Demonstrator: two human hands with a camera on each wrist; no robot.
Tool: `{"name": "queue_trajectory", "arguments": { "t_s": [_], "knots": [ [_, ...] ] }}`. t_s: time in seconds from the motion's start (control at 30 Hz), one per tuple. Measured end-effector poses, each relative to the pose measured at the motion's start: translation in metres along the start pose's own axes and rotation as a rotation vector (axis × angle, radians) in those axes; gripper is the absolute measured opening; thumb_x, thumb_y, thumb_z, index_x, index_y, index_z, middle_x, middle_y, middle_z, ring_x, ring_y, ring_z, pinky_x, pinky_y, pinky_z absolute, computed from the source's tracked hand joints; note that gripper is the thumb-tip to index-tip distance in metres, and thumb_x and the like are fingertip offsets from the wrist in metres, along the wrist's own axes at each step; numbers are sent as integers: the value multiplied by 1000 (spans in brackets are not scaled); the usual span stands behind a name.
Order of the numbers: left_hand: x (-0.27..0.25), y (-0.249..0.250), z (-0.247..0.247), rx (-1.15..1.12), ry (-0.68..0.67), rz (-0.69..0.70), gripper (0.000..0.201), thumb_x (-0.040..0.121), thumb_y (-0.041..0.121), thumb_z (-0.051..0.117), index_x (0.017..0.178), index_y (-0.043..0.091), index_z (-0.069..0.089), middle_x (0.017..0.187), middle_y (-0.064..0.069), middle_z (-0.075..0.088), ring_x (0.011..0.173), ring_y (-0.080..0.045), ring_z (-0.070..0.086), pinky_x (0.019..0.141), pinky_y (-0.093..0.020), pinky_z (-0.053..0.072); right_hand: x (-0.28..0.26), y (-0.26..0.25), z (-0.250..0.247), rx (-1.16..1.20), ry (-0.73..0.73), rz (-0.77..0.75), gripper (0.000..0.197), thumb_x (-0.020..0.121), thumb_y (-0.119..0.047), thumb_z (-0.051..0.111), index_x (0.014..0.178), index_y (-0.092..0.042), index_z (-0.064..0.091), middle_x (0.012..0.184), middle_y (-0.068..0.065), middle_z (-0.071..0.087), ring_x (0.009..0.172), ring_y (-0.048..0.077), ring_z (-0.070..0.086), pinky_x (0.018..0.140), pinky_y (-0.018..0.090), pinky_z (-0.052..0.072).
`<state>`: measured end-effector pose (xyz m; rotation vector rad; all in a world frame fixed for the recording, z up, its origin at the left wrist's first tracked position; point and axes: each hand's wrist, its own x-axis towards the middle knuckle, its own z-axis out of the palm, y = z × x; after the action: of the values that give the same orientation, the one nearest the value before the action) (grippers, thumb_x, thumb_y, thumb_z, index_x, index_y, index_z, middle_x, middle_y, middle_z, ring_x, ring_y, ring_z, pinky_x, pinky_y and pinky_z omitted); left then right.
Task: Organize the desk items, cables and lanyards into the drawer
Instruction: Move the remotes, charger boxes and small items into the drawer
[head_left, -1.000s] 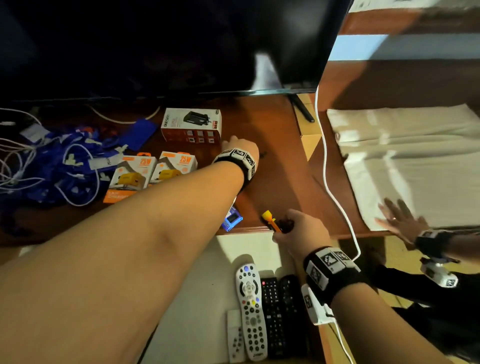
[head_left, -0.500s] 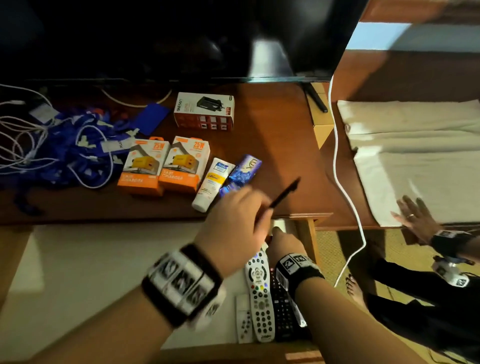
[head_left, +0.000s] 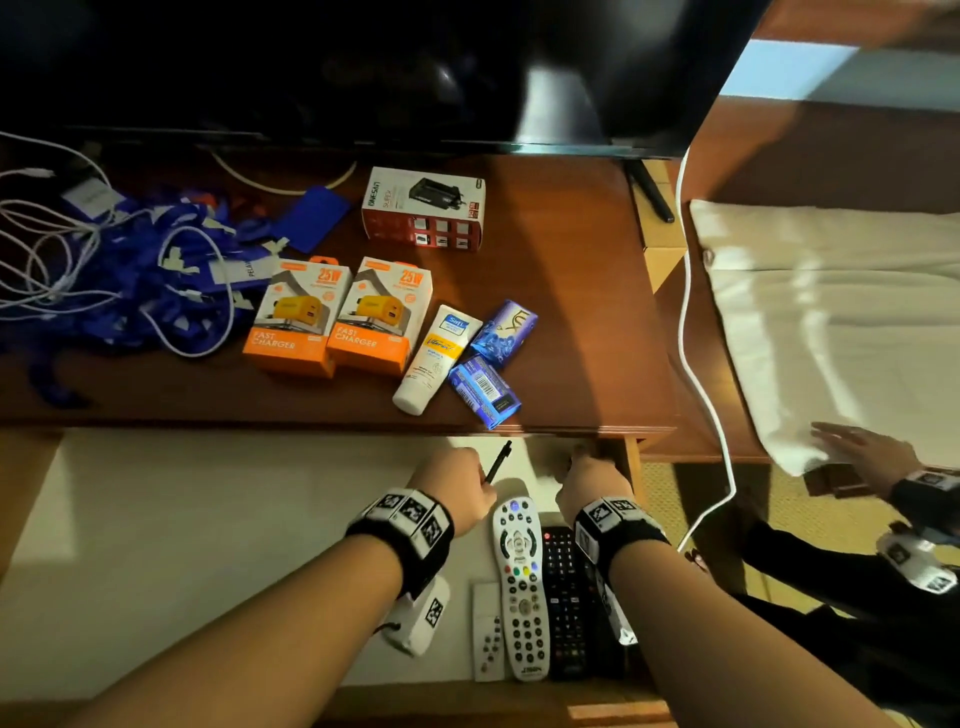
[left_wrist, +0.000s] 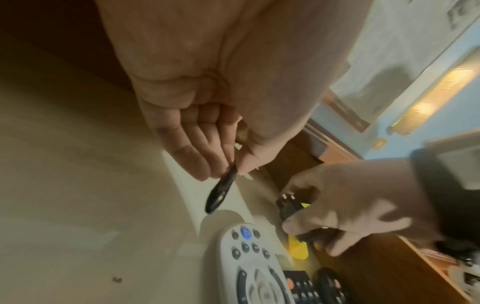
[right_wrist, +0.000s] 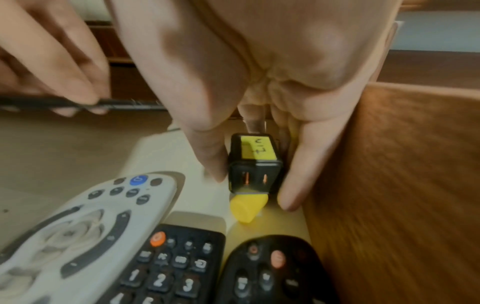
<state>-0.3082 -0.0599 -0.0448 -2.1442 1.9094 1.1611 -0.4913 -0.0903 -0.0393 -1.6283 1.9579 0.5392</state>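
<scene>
The left hand (head_left: 460, 480) pinches a black pen (head_left: 497, 461) above the open drawer (head_left: 208, 545), its long axis slanting up and to the right toward the bench (head_left: 571, 291) edge. The right hand (head_left: 589, 480) grips a black plug adapter (right_wrist: 255, 164) with a yellow label, prongs facing the wrist camera, at the drawer's right wall, above a yellow cap (right_wrist: 248, 207). Remotes (head_left: 519, 587) lie lengthwise in the drawer. Charger boxes (head_left: 337, 317), blue lanyards (head_left: 130, 280) and white cables (head_left: 47, 249) sit on the bench below a television (head_left: 363, 67).

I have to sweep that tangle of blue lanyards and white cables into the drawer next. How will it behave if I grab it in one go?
The blue lanyards look floppy and would likely drape and trail. The white cables loop through them, so they would probably come along, snagging.
</scene>
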Motion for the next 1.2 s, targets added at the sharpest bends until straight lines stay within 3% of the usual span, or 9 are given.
{"name": "queue_trajectory", "arguments": {
  "t_s": [0.13, 0.37, 0.47, 0.6, 0.73, 0.9, 1.03, 1.1, 1.2],
  "knots": [
    [28, 17, 8, 40, -39, -30, 22, 95, 29, 65, 85, 9, 66, 92, -8, 71, 95, -28, 70, 71, -30, 48, -1, 8, 7, 48, -34, 3, 33, 99, -19, 56, 130, -8, 50, 125, 17, 64, 111, 34, 66, 90, 39, 53],
    [48, 24, 30, 62, -44, -65, 20, 97, 27, 67, 109, 11, 63, 111, -10, 70, 105, -29, 67, 75, -30, 44, 2, 14, 15, 70, 8, -64, 38, 100, -33, 63, 125, -7, 49, 115, 13, 70, 107, 34, 69, 79, 36, 51],
    [51, 26, 32, 66, -56, -70, 17, 99, 29, 66, 97, 14, 59, 110, -10, 71, 105, -29, 68, 75, -30, 44, 6, 18, 17, 88, 26, -73, 36, 101, -33, 60, 122, -6, 52, 114, 12, 71, 106, 33, 70, 74, 33, 46],
    [58, 27, 34, 79, -86, -66, 18, 100, 28, 63, 101, 11, 64, 111, -11, 71, 105, -30, 68, 75, -30, 44, 7, 23, 19, 92, 3, -60, 23, 101, -28, 59, 110, -7, 60, 106, 10, 73, 101, 32, 71, 71, 31, 47],
    [67, 25, 36, 78, -109, -54, 14, 101, 27, 61, 93, 16, 56, 110, -12, 72, 100, -30, 68, 75, -32, 46, 3, 21, 18, 100, 33, -47, 17, 100, -17, 58, 113, -6, 56, 108, 12, 73, 102, 33, 71, 71, 32, 46],
    [79, 30, 41, 63, -107, -33, 22, 103, 28, 58, 115, 10, 62, 116, -15, 70, 104, -34, 68, 79, -34, 48, -12, 20, 0, 82, 62, -58, 18, 98, -5, 47, 114, -6, 56, 109, 14, 71, 104, 34, 69, 73, 33, 46],
    [86, 38, 48, 72, -138, -25, 33, 105, 33, 56, 124, 8, 63, 121, -13, 70, 110, -32, 68, 85, -33, 50, -23, 24, -12, 141, 69, -90, 21, 96, -8, 50, 112, -8, 64, 105, 12, 72, 99, 30, 68, 74, 29, 49],
    [88, 39, 54, 64, -127, -13, 34, 102, 35, 59, 126, 11, 63, 121, -12, 70, 108, -31, 68, 89, -35, 54, -29, 24, -19, 187, 65, -135, 17, 96, -13, 51, 104, -12, 67, 100, 9, 72, 88, 27, 66, 71, 27, 46],
    [88, 41, 57, 87, -67, 9, 33, 103, 39, 58, 120, 11, 62, 114, -12, 71, 101, -33, 68, 78, -33, 50, -41, 23, -34, 229, 98, -202, 17, 96, -24, 55, 82, -20, 62, 81, 1, 66, 73, 20, 60, 67, 30, 49]
  ]
}}
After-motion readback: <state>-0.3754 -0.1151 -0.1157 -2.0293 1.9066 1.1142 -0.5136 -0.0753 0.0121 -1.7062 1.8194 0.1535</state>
